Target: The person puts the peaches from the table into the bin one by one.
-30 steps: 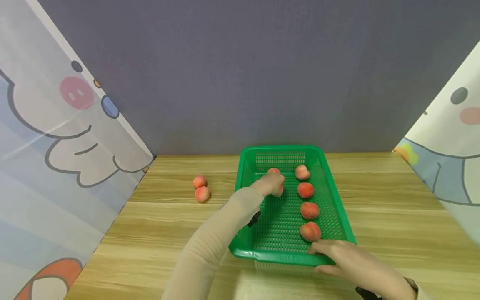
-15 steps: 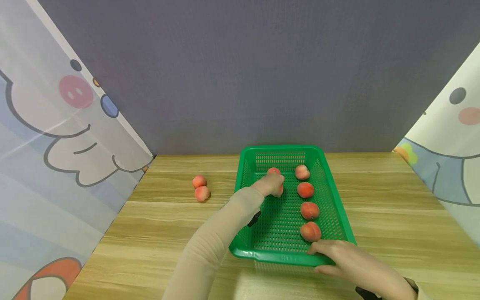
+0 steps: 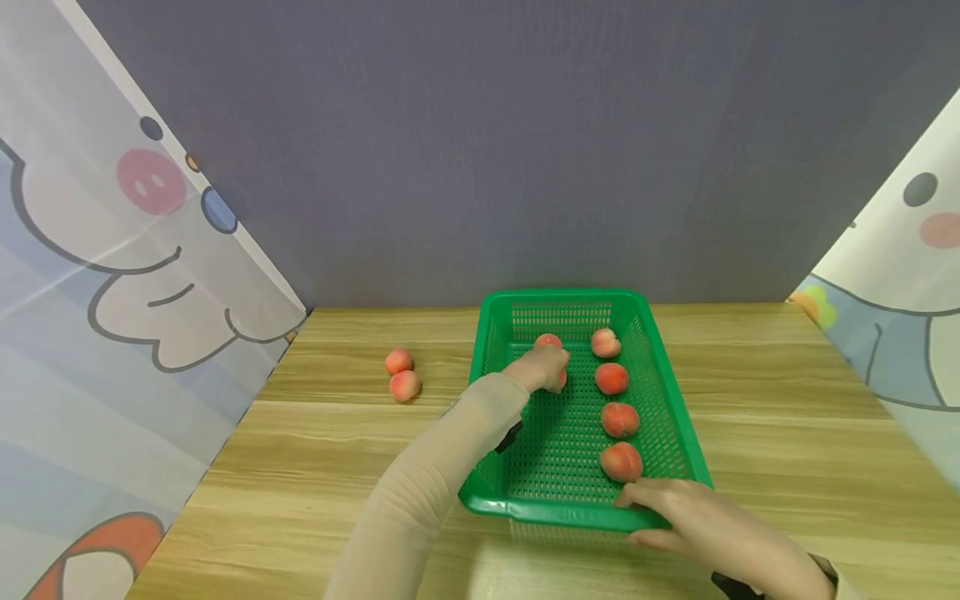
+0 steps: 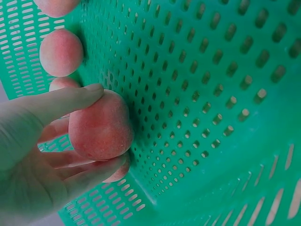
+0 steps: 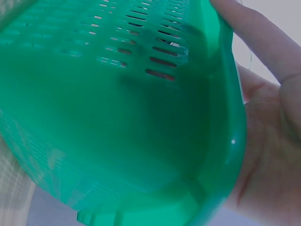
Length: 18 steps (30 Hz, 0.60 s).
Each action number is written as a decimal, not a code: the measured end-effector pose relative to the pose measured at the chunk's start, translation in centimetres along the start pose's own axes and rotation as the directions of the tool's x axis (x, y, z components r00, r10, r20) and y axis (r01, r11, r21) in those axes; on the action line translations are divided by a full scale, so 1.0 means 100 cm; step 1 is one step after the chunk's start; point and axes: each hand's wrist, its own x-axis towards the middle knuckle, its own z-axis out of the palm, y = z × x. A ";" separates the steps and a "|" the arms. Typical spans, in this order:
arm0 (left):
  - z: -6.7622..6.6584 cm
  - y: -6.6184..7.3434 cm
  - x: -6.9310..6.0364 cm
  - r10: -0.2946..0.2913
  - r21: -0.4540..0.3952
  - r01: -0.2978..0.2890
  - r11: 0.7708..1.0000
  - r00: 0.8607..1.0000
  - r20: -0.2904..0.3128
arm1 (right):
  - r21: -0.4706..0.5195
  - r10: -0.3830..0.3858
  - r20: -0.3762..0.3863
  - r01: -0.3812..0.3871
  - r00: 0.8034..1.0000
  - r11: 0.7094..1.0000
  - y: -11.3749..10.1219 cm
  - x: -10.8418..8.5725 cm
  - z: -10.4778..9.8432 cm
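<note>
My left hand (image 3: 542, 367) reaches into the green plastic basket (image 3: 577, 515). Between thumb and fingers it holds a reddish peach (image 4: 99, 127), low against the slotted floor in the left wrist view. Another peach (image 4: 120, 172) shows partly behind those fingers. In the head view one peach (image 3: 548, 341) lies just beyond the left hand. A row of peaches (image 3: 620, 420) runs along the basket's right side. At the near right corner my right hand (image 3: 693, 517) grips the basket rim, its fingers over the edge and its thumb outside.
Two more peaches (image 3: 405, 385) lie together on the wooden table (image 3: 315, 467), left of the basket. A grey wall (image 3: 480, 150) rises behind the table. Cartoon-printed sheets (image 3: 172, 325) flank it on both sides.
</note>
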 end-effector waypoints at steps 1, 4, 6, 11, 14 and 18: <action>0.000 0.000 0.000 0.000 0.001 0.000 1.000 1.000 0.001 | 0.001 -0.001 -0.001 0.001 1.000 1.000 0.000 0.000 0.000; 0.001 0.000 0.000 -0.003 -0.001 0.003 1.000 1.000 0.003 | 0.004 -0.002 -0.004 0.002 1.000 1.000 0.000 0.000 0.000; 0.001 0.001 0.000 -0.007 -0.004 0.007 1.000 1.000 0.004 | 0.006 -0.003 -0.003 0.003 1.000 1.000 0.000 0.000 0.000; 0.002 0.001 -0.001 -0.009 -0.016 0.009 1.000 1.000 0.003 | 0.007 0.004 0.002 -0.004 1.000 1.000 0.000 0.000 0.000; 0.002 0.001 -0.001 -0.005 -0.025 0.005 1.000 1.000 0.003 | 0.004 0.008 0.003 -0.008 1.000 1.000 0.000 0.000 0.000; 0.002 0.001 -0.001 -0.004 -0.025 0.004 1.000 1.000 0.000 | -0.006 0.007 0.002 -0.007 1.000 1.000 0.000 0.000 0.000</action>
